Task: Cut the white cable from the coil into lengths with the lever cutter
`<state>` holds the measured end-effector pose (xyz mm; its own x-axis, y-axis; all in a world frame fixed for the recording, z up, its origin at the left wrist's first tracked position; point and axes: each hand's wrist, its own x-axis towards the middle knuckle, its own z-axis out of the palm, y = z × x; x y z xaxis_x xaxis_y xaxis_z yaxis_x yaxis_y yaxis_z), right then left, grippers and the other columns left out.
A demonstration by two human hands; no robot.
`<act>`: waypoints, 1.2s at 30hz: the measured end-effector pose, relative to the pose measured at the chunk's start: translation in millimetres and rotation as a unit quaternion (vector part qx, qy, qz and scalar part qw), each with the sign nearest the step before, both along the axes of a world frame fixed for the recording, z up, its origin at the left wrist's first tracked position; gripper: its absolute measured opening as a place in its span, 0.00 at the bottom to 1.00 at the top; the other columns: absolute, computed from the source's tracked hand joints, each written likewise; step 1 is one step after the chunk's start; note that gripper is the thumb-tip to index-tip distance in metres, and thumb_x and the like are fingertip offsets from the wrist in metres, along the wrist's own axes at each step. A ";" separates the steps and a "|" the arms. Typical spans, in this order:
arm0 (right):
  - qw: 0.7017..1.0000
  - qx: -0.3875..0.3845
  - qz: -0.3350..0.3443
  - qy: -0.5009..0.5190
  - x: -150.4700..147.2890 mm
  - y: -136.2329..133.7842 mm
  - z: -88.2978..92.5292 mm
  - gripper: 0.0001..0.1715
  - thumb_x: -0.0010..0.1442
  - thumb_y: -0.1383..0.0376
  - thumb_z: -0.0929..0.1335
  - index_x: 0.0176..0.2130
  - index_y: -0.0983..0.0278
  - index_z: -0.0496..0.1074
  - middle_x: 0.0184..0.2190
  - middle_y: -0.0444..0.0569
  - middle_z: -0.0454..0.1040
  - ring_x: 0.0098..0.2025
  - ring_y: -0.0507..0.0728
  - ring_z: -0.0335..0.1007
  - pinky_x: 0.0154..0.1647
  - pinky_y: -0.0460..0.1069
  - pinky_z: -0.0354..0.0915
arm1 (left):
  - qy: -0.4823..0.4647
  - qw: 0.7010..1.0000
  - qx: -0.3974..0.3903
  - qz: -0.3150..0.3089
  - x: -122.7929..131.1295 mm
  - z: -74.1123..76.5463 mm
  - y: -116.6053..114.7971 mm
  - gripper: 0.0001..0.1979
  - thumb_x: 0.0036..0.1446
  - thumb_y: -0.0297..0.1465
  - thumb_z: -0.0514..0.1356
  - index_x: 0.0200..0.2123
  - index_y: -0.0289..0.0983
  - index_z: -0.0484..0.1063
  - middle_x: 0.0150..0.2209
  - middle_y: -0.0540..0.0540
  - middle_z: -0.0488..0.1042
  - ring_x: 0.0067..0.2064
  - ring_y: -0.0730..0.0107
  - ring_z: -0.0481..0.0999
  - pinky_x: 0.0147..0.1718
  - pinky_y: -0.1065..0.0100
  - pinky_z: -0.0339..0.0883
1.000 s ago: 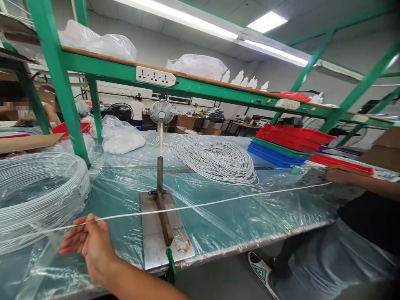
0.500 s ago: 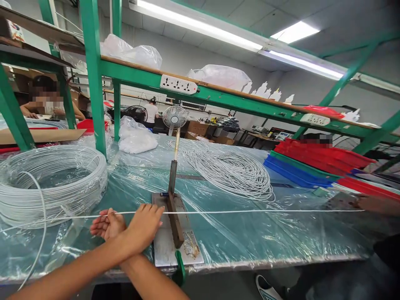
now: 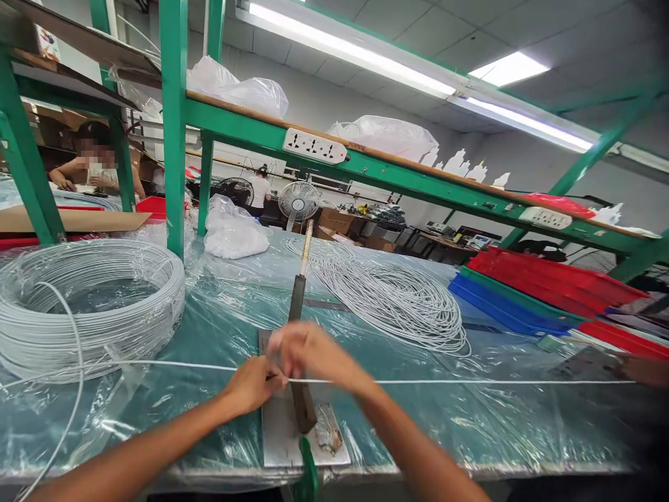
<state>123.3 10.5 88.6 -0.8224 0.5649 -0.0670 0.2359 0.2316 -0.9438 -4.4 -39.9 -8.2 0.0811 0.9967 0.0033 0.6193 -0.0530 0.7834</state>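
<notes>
A white cable (image 3: 444, 382) runs nearly straight across the bench, passing the lever cutter. My left hand (image 3: 254, 383) is closed around this cable just left of the cutter's blade arm. Over the cutter, touching or almost touching my left fingertips, is my right hand (image 3: 311, 355); its fingers are curled but smeared by motion, and I cannot make out whether they hold anything. The hand-lever cutter (image 3: 303, 404) has a metal base plate, a dark hinged bar and an upright handle. A green clamp (image 3: 307, 470) sits at its front, on the bench edge.
A wrapped coil of white cable (image 3: 157, 307) lies at left, a loose cable heap (image 3: 397, 307) behind the cutter. Stacked red and blue trays (image 3: 543, 286) stand at right. Another person's hand (image 3: 648, 369) is at the cable's far right. A green shelf frame (image 3: 175, 139) rises behind.
My right hand has moved from beneath the cable at the left, where my arms were crossed, rightward to the cutter. My left hand stays near the blade arm. The view has shifted slightly.
</notes>
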 end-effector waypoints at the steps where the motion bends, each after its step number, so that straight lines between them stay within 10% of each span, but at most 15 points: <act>1: 0.988 0.067 -0.126 0.054 1.1 29.9 14.0 0.13 0.54 0.58 0.65 0.33 0.66 0.71 0.16 0.38 0.64 0.15 0.45 0.59 0.16 0.39 0.56 | -0.001 1.000 -0.003 0.003 0.1 -1.3 0.0 0.13 0.52 0.33 0.53 0.25 0.34 0.76 0.16 0.53 0.60 0.21 0.75 0.55 0.23 0.71 0.44; 4: 0.945 0.077 -0.299 0.105 -3.6 110.4 44.6 0.20 0.57 0.56 0.62 0.41 0.71 0.65 0.17 0.36 0.60 0.15 0.42 0.53 0.17 0.38 0.49 | 0.001 1.000 -0.004 0.013 0.4 -6.3 1.4 0.14 0.51 0.33 0.53 0.25 0.34 0.77 0.17 0.53 0.62 0.21 0.76 0.56 0.23 0.72 0.44; 8: 0.964 0.020 -0.249 0.095 -14.8 158.0 62.2 0.25 0.60 0.52 0.55 0.41 0.71 0.60 0.19 0.38 0.62 0.16 0.41 0.54 0.21 0.39 0.53 | 0.008 1.000 -0.004 0.020 0.7 -12.7 5.7 0.13 0.51 0.33 0.54 0.25 0.34 0.77 0.18 0.52 0.63 0.22 0.76 0.59 0.22 0.72 0.45; 13: 0.977 -0.079 -0.175 0.094 -16.2 154.5 75.0 0.25 0.61 0.48 0.54 0.34 0.66 0.59 0.16 0.39 0.63 0.15 0.40 0.54 0.19 0.36 0.51 | 0.011 0.999 -0.009 0.034 -0.6 -16.6 11.7 0.14 0.51 0.34 0.54 0.26 0.34 0.77 0.18 0.52 0.64 0.22 0.75 0.60 0.22 0.72 0.45; 21: 0.965 -0.170 -0.171 0.099 42.5 91.4 91.7 0.29 0.63 0.47 0.45 0.36 0.62 0.60 0.21 0.49 0.74 0.18 0.48 0.68 0.19 0.40 0.63 | -0.004 1.000 -0.016 0.020 -4.3 -19.8 12.7 0.15 0.51 0.36 0.53 0.25 0.34 0.76 0.17 0.52 0.61 0.21 0.76 0.56 0.21 0.72 0.44; 29: 0.936 -0.250 -0.242 -0.048 100.3 -50.0 30.9 0.27 0.49 0.54 0.71 0.45 0.60 0.60 0.25 0.44 0.73 0.17 0.48 0.66 0.14 0.40 0.63 | 0.002 1.000 0.017 0.016 -2.7 -21.4 9.6 0.21 0.53 0.42 0.53 0.17 0.33 0.71 0.16 0.55 0.48 0.22 0.77 0.47 0.22 0.71 0.39; 32: 0.913 -0.263 -0.310 -0.043 101.7 -72.2 18.0 0.41 0.50 0.57 0.70 0.57 0.57 0.50 0.27 0.43 0.71 0.15 0.46 0.63 0.13 0.40 0.62 | 0.016 0.999 0.027 0.042 1.2 -18.2 9.1 0.22 0.52 0.44 0.55 0.15 0.34 0.68 0.16 0.55 0.46 0.22 0.77 0.45 0.22 0.70 0.39; 36: 0.902 -0.293 -0.316 -0.018 99.1 -79.7 5.9 0.34 0.49 0.58 0.69 0.53 0.59 0.55 0.24 0.39 0.66 0.12 0.44 0.55 0.08 0.40 0.56 | 0.038 0.996 0.021 0.073 7.1 -14.5 9.1 0.16 0.50 0.37 0.58 0.16 0.34 0.70 0.16 0.55 0.52 0.22 0.77 0.49 0.23 0.71 0.41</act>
